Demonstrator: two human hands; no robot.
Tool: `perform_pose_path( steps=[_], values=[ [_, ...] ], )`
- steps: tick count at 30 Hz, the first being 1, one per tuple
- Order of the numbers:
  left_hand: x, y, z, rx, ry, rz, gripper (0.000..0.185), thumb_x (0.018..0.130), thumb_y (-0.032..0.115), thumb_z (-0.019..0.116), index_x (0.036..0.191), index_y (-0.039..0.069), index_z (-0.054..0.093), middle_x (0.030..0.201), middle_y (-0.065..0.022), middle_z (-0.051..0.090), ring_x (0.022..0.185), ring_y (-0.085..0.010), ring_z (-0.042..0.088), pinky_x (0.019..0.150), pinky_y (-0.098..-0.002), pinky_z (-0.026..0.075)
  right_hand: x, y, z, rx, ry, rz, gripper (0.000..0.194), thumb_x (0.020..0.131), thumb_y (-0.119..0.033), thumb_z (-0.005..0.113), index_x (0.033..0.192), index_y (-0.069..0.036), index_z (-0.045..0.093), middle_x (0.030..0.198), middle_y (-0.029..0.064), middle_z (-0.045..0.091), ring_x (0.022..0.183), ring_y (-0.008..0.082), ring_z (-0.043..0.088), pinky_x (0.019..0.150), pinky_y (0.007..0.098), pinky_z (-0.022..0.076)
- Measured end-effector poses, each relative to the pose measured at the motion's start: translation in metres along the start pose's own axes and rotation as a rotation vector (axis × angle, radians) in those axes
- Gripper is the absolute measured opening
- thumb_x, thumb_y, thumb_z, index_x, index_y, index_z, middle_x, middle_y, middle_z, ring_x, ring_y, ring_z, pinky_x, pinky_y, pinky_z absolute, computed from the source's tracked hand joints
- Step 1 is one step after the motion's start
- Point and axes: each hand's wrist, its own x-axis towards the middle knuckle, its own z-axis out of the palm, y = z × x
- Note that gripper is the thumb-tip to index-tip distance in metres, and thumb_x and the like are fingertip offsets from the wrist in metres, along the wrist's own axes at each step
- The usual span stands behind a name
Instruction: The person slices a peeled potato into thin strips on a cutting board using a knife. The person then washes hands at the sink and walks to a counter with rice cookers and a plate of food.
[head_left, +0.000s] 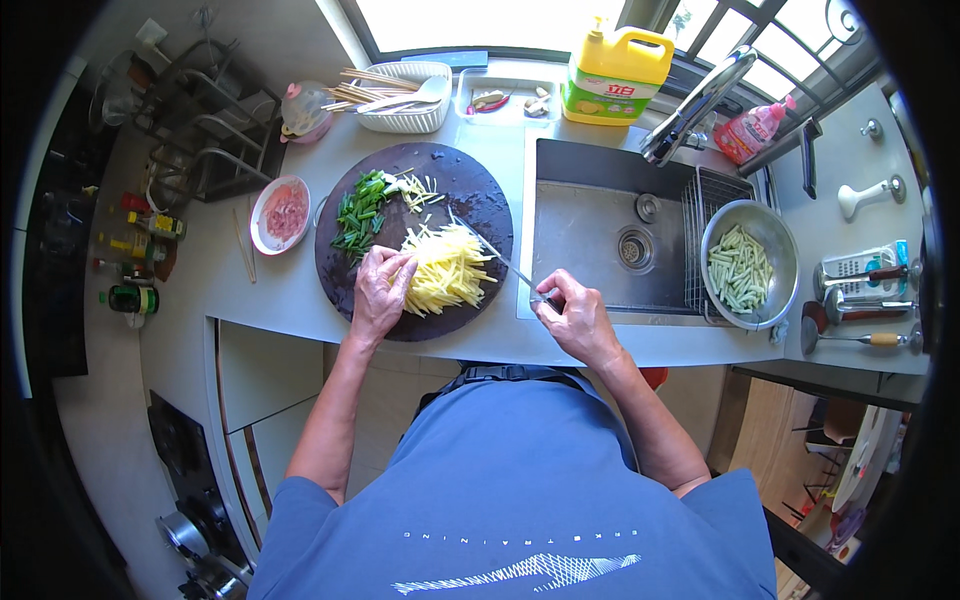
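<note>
My right hand (576, 313) grips a kitchen knife (504, 260) by its dark handle, over the counter between board and sink. The blade slants up and left to the right side of a heap of pale yellow shreds (448, 271) that look like potato. At the heap's left edge, my left hand (381, 291) rests with bent fingers and touches it; whether shreds are pinched there is hidden. Both lie over a round dark chopping board (480, 180). Cut green scallions (360, 217) and a small pile of pale thin strips (418, 192) occupy its far left part.
Right of the board is a steel sink (585, 247) under a faucet (697, 105). A metal bowl of cut green beans (741, 266) stands beside its wire rack. Left are a bowl of raw meat (281, 214) and chopsticks (244, 244). Behind stand a white utensil basket (409, 120) and yellow jug (611, 79).
</note>
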Motion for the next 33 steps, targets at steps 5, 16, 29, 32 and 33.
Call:
perform_pose_path(
  steps=[5, 16, 29, 32, 33],
  values=[
    [-0.001, 0.004, -0.010, -0.345, 0.061, -0.255, 0.017, 0.095, 0.014, 0.080, 0.106, 0.001, 0.079, 0.096, -0.0069, 0.077, 0.088, -0.0129, 0.072, 0.080, -0.0282, 0.055, -0.003, -0.001, 0.004, -0.004, -0.041, -0.044, 0.019, 0.093, -0.010, 0.071, 0.107, 0.000, 0.064, 0.069, 0.0134, 0.067, 0.060, 0.0234, 0.066, 0.061, 0.0387, 0.0524],
    [-0.036, -0.051, -0.030, -0.702, 0.151, -0.441, 0.014, 0.107, 0.014, 0.065, 0.111, 0.001, 0.070, 0.094, -0.0051, 0.075, 0.083, -0.0116, 0.072, 0.075, -0.0259, 0.058, -0.003, -0.029, 0.034, -0.170, -0.517, -0.104, 0.025, 0.093, -0.016, 0.068, 0.113, 0.000, 0.070, 0.089, 0.0253, 0.075, 0.085, 0.0412, 0.075, 0.083, 0.0473, 0.0594],
    [-0.063, -0.041, -0.041, -0.344, -0.285, -0.423, 0.015, 0.099, 0.010, 0.072, 0.109, 0.000, 0.076, 0.090, -0.0029, 0.068, 0.074, -0.0109, 0.067, 0.069, -0.0276, 0.057, 0.008, -0.034, 0.048, -0.242, -0.423, -0.047, 0.023, 0.095, -0.013, 0.063, 0.113, 0.000, 0.069, 0.086, 0.0290, 0.072, 0.083, 0.0462, 0.073, 0.081, 0.0518, 0.0576],
    [-0.074, -0.039, -0.023, -0.092, -0.145, -0.257, 0.015, 0.092, 0.006, 0.077, 0.105, 0.002, 0.074, 0.089, -0.0095, 0.066, 0.080, -0.0188, 0.069, 0.074, -0.0326, 0.056, 0.005, -0.038, 0.050, -0.239, -0.419, -0.075, 0.023, 0.094, -0.013, 0.063, 0.113, 0.000, 0.069, 0.087, 0.0284, 0.073, 0.083, 0.0462, 0.072, 0.081, 0.0514, 0.0578],
    [-0.074, -0.036, -0.020, -0.089, -0.080, -0.258, 0.014, 0.091, 0.006, 0.077, 0.103, 0.002, 0.072, 0.089, -0.0098, 0.066, 0.081, -0.0201, 0.070, 0.074, -0.0342, 0.056, 0.005, -0.041, 0.050, -0.229, -0.410, -0.075, 0.023, 0.094, -0.012, 0.063, 0.113, 0.000, 0.069, 0.086, 0.0281, 0.073, 0.083, 0.0462, 0.072, 0.081, 0.0513, 0.0578]
  ],
)
